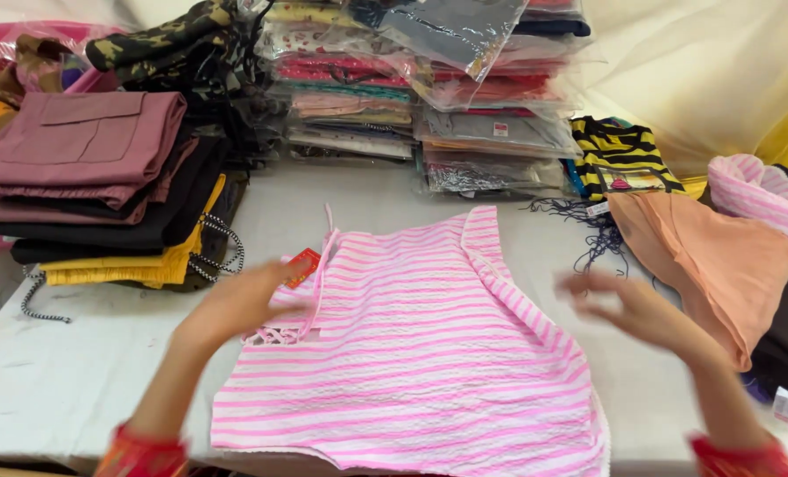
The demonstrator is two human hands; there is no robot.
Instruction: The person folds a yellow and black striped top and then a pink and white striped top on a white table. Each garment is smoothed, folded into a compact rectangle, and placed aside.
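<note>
A pink and white striped top lies flat on the white table, its neck and straps toward the far side. My left hand rests on the top's left edge, fingers near a small red tag and a fringed trim. Held just above the garment's right shoulder area, my right hand is blurred, with its fingers spread and nothing in them. Both wrists show red sleeves.
A stack of folded maroon, black and yellow clothes stands at the left. Piles of bagged garments line the back. A yellow-black striped garment, an orange cloth and a pink striped piece lie at right.
</note>
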